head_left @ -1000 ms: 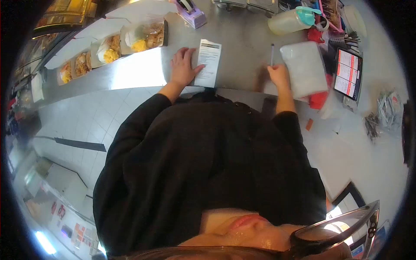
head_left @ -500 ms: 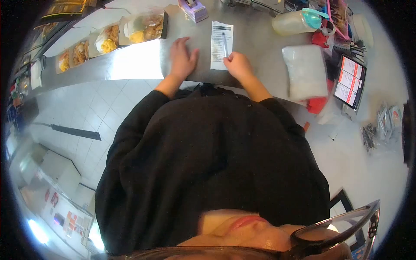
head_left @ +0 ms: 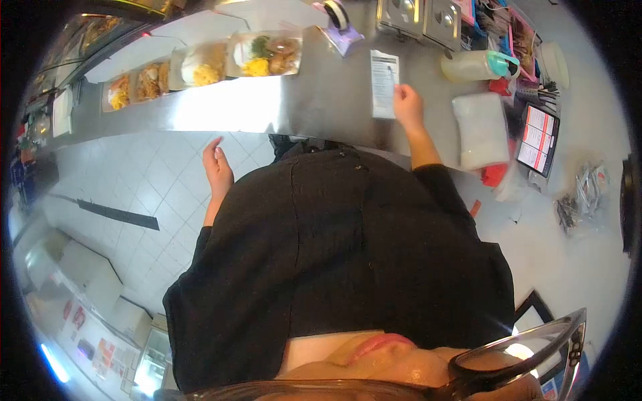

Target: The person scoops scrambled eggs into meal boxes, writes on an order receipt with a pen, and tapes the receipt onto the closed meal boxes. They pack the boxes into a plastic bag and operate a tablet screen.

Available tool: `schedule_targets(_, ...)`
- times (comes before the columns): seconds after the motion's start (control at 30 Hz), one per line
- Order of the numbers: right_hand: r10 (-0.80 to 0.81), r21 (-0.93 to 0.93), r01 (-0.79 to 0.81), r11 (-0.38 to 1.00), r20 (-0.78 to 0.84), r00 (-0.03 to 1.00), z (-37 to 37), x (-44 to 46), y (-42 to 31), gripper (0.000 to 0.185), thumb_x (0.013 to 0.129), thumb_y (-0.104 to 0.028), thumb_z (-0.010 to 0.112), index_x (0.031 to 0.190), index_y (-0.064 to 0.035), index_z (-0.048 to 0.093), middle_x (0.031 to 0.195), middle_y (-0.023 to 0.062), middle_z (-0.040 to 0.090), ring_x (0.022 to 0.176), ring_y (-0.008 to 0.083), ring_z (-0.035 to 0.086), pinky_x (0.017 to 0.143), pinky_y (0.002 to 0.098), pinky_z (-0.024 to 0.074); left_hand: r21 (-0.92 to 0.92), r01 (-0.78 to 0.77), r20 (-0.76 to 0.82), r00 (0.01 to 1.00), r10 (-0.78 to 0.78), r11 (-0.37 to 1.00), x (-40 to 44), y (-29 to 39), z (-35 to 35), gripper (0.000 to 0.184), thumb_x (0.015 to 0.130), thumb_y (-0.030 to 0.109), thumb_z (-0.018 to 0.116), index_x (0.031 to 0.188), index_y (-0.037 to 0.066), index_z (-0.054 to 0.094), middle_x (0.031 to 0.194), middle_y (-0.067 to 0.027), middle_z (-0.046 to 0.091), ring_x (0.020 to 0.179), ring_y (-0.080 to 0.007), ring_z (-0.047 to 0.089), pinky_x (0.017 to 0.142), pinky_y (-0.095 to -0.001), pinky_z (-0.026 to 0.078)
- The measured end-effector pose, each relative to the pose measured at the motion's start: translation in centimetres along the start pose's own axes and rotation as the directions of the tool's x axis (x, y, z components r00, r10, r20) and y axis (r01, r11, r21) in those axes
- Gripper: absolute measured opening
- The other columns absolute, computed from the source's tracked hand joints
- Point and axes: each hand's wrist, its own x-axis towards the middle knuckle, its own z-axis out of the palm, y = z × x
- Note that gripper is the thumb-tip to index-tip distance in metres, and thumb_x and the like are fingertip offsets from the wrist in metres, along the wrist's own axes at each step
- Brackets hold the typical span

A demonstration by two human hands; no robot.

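A printed paper slip lies on the metal counter. At its right edge my right hand is closed around a pen, whose shaft lies over the slip's upper part. My left hand hangs off the counter's near edge, above the tiled floor, with its fingers apart and nothing in it. Beyond it, along the counter's back left, stand several open boxes of food with rice, yellow pieces and meat.
A purple tape dispenser stands behind the slip. To the right are a jug with a teal lid, a white plastic-wrapped pack and a tablet. Metal lidded containers stand at the back.
My left hand has left the counter and dropped to the left. My right hand moved from beside the white pack to the slip with the pen. The view has shifted.
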Motion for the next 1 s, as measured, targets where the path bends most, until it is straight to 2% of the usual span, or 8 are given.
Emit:
schedule_targets(0.1,-0.183,-0.042,0.184,0.982,0.024,0.983,4.1,-1.7,-6.5,0.036,0.087,-0.037,0.065,0.090,-0.0014,0.064,0.085,0.0166,0.067,0.081,0.0304,0.065,0.071,0.0390,0.0494,0.099,-0.115,0.152,0.983,0.100,0.988,3.1,-0.7,-2.5,0.016,0.092,0.017,0.060,0.102,0.005,0.064,0.106,-0.0115,0.061,0.106,-0.0278,0.053,0.093,-0.0371,0.041)
schedule_targets(0.23,-0.082,0.004,0.082,0.997,0.175,0.981,12.7,-0.2,-14.3,0.041,0.088,-0.039,0.059,0.098,0.0005,0.065,0.094,0.0202,0.068,0.090,0.0350,0.066,0.079,0.0426,0.0505,0.074,-0.395,0.141,0.913,0.383,0.916,9.7,2.7,-4.2,0.018,0.085,0.013,0.067,0.100,0.005,0.064,0.101,-0.0112,0.062,0.101,-0.0295,0.056,0.091,-0.0384,0.042)
schedule_targets(0.43,0.008,-0.296,0.074,0.952,0.266,0.964,14.1,-3.0,-18.9,0.044,0.089,-0.035,0.047,0.097,0.0038,0.066,0.101,0.0268,0.065,0.098,0.0426,0.062,0.088,0.0497,0.0479,-0.142,-0.619,0.197,0.747,0.635,0.772,18.7,11.0,-2.5,0.039,0.084,0.012,0.066,0.121,0.007,0.056,0.115,-0.0138,0.061,0.113,-0.0316,0.055,0.099,-0.0401,0.040)
schedule_targets(0.6,-0.057,-0.228,0.087,0.970,0.136,0.989,12.0,-6.9,-11.9,0.038,0.090,-0.032,0.051,0.093,0.0022,0.065,0.098,0.0261,0.065,0.093,0.0420,0.062,0.083,0.0479,0.0488,0.157,-0.759,0.243,0.650,0.720,0.632,22.5,15.4,4.8,0.052,0.091,0.030,0.058,0.137,0.010,0.045,0.131,-0.0136,0.054,0.124,-0.0310,0.049,0.107,-0.0491,0.031)
schedule_targets(0.73,-0.080,0.097,0.106,0.990,-0.241,0.967,8.9,-10.0,-8.7,0.030,0.093,-0.029,0.056,0.101,-0.0004,0.061,0.093,0.0192,0.063,0.087,0.0369,0.061,0.080,0.0441,0.0481,0.151,-0.829,0.419,0.547,0.724,0.539,20.3,16.6,5.7,0.030,0.094,0.032,0.053,0.114,0.012,0.062,0.119,-0.0117,0.061,0.121,-0.0297,0.051,0.107,-0.0529,0.028)
schedule_targets(0.8,0.019,0.212,0.133,0.968,-0.590,0.807,7.9,-10.4,-8.1,0.028,0.094,-0.027,0.059,0.106,-0.0020,0.058,0.095,0.0150,0.060,0.086,0.0336,0.059,0.080,0.0425,0.0473,0.120,-0.835,0.507,0.517,0.690,0.537,17.8,16.4,4.3,0.021,0.094,0.027,0.053,0.099,0.011,0.066,0.110,-0.0111,0.063,0.118,-0.0277,0.053,0.105,-0.0521,0.030)
schedule_targets(0.93,0.218,0.296,0.020,0.955,-0.746,0.629,3.5,-8.8,-8.2,0.030,0.094,-0.024,0.059,0.112,-0.0010,0.054,0.107,0.0148,0.054,0.097,0.0310,0.055,0.086,0.0413,0.0452,-0.062,-0.740,0.767,0.394,0.507,0.670,14.4,11.1,5.5,0.027,0.094,0.028,0.053,0.095,0.006,0.068,0.106,-0.0126,0.065,0.119,-0.0313,0.050,0.101,-0.0489,0.033)
schedule_targets(1.0,0.220,0.251,0.006,0.968,-0.858,0.464,1.6,-5.6,-4.7,0.035,0.092,-0.024,0.061,0.115,0.0009,0.053,0.114,0.0179,0.052,0.105,0.0322,0.052,0.090,0.0407,0.0439,-0.044,-0.767,0.709,0.428,0.561,0.640,13.5,10.7,5.4,0.025,0.094,0.027,0.054,0.096,0.006,0.067,0.106,-0.0119,0.065,0.120,-0.0310,0.050,0.101,-0.0482,0.034)
